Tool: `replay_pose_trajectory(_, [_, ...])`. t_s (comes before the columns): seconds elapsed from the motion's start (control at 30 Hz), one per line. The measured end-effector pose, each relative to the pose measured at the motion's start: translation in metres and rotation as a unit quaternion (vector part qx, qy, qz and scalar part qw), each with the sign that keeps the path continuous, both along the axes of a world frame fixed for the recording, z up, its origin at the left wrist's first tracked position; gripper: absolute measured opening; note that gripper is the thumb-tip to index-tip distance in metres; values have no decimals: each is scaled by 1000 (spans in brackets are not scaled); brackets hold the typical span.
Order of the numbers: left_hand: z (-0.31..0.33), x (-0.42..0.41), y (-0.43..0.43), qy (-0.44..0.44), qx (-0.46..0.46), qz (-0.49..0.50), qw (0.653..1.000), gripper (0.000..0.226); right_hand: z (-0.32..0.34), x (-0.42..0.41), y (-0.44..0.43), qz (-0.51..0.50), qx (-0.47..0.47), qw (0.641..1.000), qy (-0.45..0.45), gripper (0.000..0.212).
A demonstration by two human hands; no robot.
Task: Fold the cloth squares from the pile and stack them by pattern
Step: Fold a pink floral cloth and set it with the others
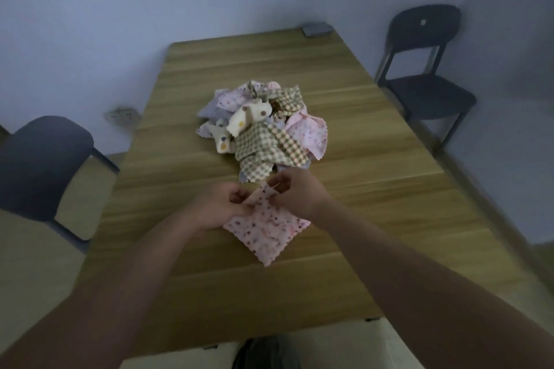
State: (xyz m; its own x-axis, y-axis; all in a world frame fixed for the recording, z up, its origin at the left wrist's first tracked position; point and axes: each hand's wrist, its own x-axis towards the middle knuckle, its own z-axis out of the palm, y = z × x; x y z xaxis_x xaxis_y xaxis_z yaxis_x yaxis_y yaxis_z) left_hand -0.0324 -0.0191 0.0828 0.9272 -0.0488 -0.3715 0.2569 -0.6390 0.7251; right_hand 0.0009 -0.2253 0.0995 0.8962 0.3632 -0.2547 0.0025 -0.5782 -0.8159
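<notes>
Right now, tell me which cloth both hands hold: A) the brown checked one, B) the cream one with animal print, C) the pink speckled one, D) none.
C: the left hand and right hand both pinch the far corner of the pink speckled cloth, nearer than the pile.

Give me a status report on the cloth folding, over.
Hands: left hand and right hand both pinch the far corner of the pink dotted cloth. Rest of it lies on the table. Unsorted pile just beyond; nothing in the way.
</notes>
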Motion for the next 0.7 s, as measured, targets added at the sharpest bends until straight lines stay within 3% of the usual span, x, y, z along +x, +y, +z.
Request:
replay_pose_trajectory(0.1, [45, 5, -14, -38, 11, 3, 999, 15, 45, 3, -17, 9, -13, 1000, 3, 36])
replay_pose_trajectory(0.23, [152, 6, -59, -90, 34, -16, 995, 19, 149, 3, -68, -18, -30, 999, 10, 12])
replay_pose_trajectory(0.37, [235, 8, -119, -158, 36, -56, 985, 11, 236, -1, -129, -34, -43, 997, -46, 32])
replay_pose_trajectory(0.43, [264, 7, -160, -180, 11, -64, 981, 10, 269, -4, -172, -42, -45, 994, -87, 33])
replay_pose_trajectory(0.57, [293, 2, -217, -159, -84, -54, 982, 29, 297, -14, -235, -81, -20, 990, -110, 26])
replay_pose_trajectory(0.7, [301, 2, -292, -106, -174, -42, 978, 19, 317, -16, -321, -119, -16, 983, -140, 13])
